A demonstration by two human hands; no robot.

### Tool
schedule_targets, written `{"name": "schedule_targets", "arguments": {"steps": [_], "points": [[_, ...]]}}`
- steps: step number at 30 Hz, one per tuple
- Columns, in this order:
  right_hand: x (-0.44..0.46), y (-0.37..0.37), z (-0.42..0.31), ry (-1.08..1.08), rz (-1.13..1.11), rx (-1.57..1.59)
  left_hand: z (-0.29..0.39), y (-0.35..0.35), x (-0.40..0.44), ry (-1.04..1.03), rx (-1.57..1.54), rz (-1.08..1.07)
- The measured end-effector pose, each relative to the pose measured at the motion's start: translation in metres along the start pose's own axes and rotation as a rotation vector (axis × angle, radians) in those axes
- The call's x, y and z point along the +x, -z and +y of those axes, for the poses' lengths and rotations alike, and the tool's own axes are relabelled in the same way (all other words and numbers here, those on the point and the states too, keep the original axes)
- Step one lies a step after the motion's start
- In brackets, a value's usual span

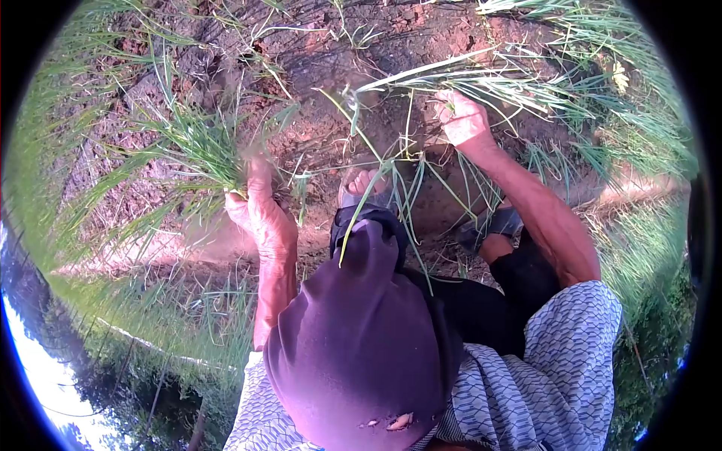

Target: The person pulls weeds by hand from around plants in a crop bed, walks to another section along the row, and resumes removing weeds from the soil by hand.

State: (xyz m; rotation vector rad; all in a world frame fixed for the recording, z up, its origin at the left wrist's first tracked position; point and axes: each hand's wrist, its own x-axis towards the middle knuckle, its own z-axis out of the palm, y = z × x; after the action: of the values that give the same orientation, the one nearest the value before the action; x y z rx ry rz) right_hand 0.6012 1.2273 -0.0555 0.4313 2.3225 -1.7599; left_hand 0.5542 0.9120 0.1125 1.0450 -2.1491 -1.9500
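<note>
My left hand (263, 207) is closed around a bunch of green grass (199, 146), whose blades fan out up and to the left. Dirt or dust looks blurred beside that bunch. Over the soil on the right, my right hand (465, 124) has its fingers curled in, with a small bit of green at them. Long green onion-like leaves (481, 81) lie just above and beside this hand, their pale end toward the middle. Thin loose stalks (406, 188) droop across my knee and foot.
Reddish-brown soil (316, 64) spreads in front. My bare toes (365, 183) show at the middle, and a dark shoe (492, 227) is on the right. My dark-trousered knee (361, 331) rises between the arms. Green plants (647, 120) line both sides.
</note>
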Motion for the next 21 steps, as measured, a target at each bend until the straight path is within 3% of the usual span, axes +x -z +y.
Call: {"name": "schedule_targets", "arguments": {"steps": [1, 3, 4, 7, 10, 12, 16, 17, 19, 21], "points": [[-0.002, 0.005, -0.004, 0.173, 0.049, -0.244, 0.002, -0.003, -0.002, 0.002, 0.007, -0.016], [0.007, -0.002, -0.005, -0.158, 0.019, 0.243, -0.001, -0.01, -0.002, -0.005, -0.034, -0.039], [0.013, -0.005, -0.005, -0.137, 0.053, 0.136, 0.001, -0.013, -0.003, 0.002, -0.017, -0.051], [0.032, -0.011, 0.001, 0.119, 0.124, -0.736, 0.008, -0.013, -0.002, 0.034, 0.013, -0.099], [0.03, -0.012, -0.046, 0.08, 0.058, -1.083, 0.006, -0.021, -0.002, -0.016, -0.036, -0.089], [0.027, -0.012, -0.043, 0.165, 0.053, -1.127, 0.003, -0.021, -0.002, -0.021, -0.02, -0.102], [0.007, 0.005, -0.055, 0.221, -0.319, -1.073, 0.011, -0.023, -0.008, 0.007, 0.032, -0.084], [-0.004, 0.008, -0.013, 0.384, -0.306, -0.921, 0.014, -0.023, -0.01, 0.025, 0.053, -0.068], [-0.014, 0.018, 0.028, 0.107, -0.076, -0.491, 0.012, -0.017, -0.008, 0.04, 0.069, -0.065], [-0.01, 0.032, 0.0, 0.05, 0.077, -0.813, 0.011, -0.019, -0.005, 0.001, 0.077, -0.052]]}}
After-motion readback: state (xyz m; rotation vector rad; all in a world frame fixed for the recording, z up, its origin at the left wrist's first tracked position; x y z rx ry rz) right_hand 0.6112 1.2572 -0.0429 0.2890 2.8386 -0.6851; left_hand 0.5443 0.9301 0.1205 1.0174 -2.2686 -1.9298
